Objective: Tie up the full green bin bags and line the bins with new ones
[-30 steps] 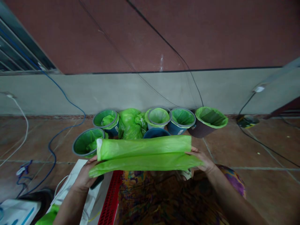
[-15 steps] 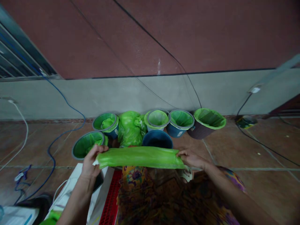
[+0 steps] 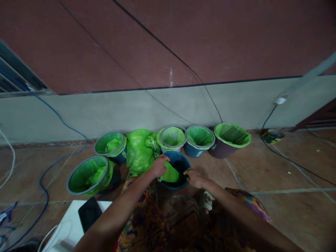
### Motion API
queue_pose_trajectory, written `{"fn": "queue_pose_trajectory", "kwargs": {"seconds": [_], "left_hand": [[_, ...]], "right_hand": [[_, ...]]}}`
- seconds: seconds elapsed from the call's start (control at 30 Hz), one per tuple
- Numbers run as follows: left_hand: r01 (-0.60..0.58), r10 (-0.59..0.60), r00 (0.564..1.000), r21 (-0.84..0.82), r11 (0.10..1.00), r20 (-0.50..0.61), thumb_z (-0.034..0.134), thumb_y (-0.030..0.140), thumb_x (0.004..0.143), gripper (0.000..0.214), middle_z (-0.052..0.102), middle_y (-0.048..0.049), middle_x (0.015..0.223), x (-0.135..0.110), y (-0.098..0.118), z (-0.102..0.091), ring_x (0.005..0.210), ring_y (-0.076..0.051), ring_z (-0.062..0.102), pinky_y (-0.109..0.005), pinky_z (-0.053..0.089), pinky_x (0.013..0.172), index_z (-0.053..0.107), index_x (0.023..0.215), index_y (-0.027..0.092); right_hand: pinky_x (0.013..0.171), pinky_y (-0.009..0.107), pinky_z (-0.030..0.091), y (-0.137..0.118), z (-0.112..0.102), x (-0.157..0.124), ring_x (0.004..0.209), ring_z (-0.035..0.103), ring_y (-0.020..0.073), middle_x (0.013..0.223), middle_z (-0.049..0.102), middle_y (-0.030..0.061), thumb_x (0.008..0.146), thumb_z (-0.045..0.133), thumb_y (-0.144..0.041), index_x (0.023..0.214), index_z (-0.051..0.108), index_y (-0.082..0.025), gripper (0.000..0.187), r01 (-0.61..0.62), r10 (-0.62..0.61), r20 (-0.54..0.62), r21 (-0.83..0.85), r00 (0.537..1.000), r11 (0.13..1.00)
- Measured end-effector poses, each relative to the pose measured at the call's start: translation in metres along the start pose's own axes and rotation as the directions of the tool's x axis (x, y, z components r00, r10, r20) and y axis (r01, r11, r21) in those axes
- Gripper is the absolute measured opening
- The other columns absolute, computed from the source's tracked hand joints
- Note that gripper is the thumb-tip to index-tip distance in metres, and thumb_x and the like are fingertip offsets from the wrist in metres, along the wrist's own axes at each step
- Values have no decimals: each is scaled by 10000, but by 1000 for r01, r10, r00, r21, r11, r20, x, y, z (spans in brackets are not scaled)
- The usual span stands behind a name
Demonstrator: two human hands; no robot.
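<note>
A dark blue bin stands right in front of me on the tiled floor. My left hand is closed on a light green plastic bag, which hangs down into the bin's mouth on the left side. At the bin's right rim, my right hand is closed with its fingers curled over the edge. The bag's lower part is inside the bin, and I cannot make out how far down it reaches.
Along the wall stand several lined bins, including a brown bin and a blue one. A stuffed green bag sits left of centre. At lower left are a white surface with a dark phone and a blue cable.
The green bag, earlier stretched out flat between both hands, is now down in the blue bin's mouth. My left hand moved right and forward; my right hand moved left to the rim.
</note>
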State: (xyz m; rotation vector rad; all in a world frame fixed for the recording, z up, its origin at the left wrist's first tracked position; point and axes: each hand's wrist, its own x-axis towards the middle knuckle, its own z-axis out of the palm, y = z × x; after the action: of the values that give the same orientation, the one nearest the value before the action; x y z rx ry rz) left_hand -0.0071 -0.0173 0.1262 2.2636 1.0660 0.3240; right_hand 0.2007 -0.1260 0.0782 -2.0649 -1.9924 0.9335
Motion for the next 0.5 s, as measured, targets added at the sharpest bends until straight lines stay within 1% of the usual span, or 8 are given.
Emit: {"fn": "queue_pose_trajectory", "kwargs": {"seconds": [0.07, 0.13, 0.23, 0.3, 0.37, 0.43, 0.47, 0.5], "left_hand": [[28, -28, 998, -3, 1000, 56, 577, -19, 631, 405, 659, -67, 1048, 23, -4, 25, 1026, -214, 631, -372, 485, 984, 671, 987, 150], [87, -81, 990, -45, 995, 111, 629, 56, 679, 321, 678, -81, 1052, 41, -5, 44, 1022, -229, 637, -372, 472, 991, 689, 982, 142], [156, -128, 975, -150, 976, 183, 633, 160, 749, 215, 705, -72, 1000, 61, -3, 64, 974, -220, 650, -337, 481, 951, 709, 949, 140], [241, -190, 958, -242, 940, 216, 580, 209, 806, 169, 708, -51, 889, 69, -1, 74, 865, -191, 661, -306, 514, 855, 708, 894, 143], [382, -296, 919, -395, 835, 261, 521, 252, 859, 200, 685, -40, 792, 75, 2, 80, 747, -164, 650, -282, 531, 747, 686, 861, 139], [505, -386, 863, -553, 663, 325, 489, 273, 889, 224, 667, -46, 776, 80, 4, 81, 662, -141, 627, -268, 533, 674, 659, 877, 127], [536, -412, 843, -599, 594, 346, 478, 259, 894, 220, 668, -55, 802, 83, 4, 79, 635, -130, 618, -264, 533, 655, 648, 905, 119], [551, -426, 832, -622, 557, 356, 472, 229, 891, 214, 674, -67, 844, 85, 3, 77, 620, -122, 614, -263, 535, 647, 641, 950, 112]], "right_hand": [[976, 343, 442, 5, -11, -1, 1156, 598, 240, 1217, 669, 123, 800, 561, -172, 1171, 682, -161, 390, 39, -42, 48, 59, 998, 997], [968, 351, 446, 8, -21, 2, 1150, 604, 248, 1228, 669, 115, 826, 570, -230, 1209, 656, -174, 397, 60, -72, 80, 142, 994, 988], [841, 324, 486, 6, -24, 19, 987, 664, 231, 1107, 708, 98, 842, 579, -297, 1228, 616, -177, 406, 23, -41, 78, 213, 996, 977], [767, 303, 484, 2, -17, 35, 905, 672, 224, 1025, 715, 103, 850, 581, -340, 1210, 597, -144, 410, -15, 5, 42, 232, 999, 973], [752, 300, 472, -3, -8, 50, 907, 667, 233, 1020, 707, 129, 845, 597, -367, 1176, 588, -107, 421, -72, 72, 7, 247, 997, 966], [756, 306, 464, -7, 0, 64, 938, 660, 250, 1055, 696, 156, 829, 619, -352, 1183, 569, -88, 445, -144, 148, 4, 238, 989, 960], [761, 308, 462, -7, 3, 69, 953, 657, 255, 1068, 692, 160, 823, 622, -327, 1191, 561, -87, 443, -170, 172, 12, 224, 985, 960], [768, 308, 460, -7, 5, 75, 970, 653, 256, 1080, 689, 158, 819, 618, -295, 1193, 558, -94, 428, -184, 183, 23, 204, 983, 962]]}}
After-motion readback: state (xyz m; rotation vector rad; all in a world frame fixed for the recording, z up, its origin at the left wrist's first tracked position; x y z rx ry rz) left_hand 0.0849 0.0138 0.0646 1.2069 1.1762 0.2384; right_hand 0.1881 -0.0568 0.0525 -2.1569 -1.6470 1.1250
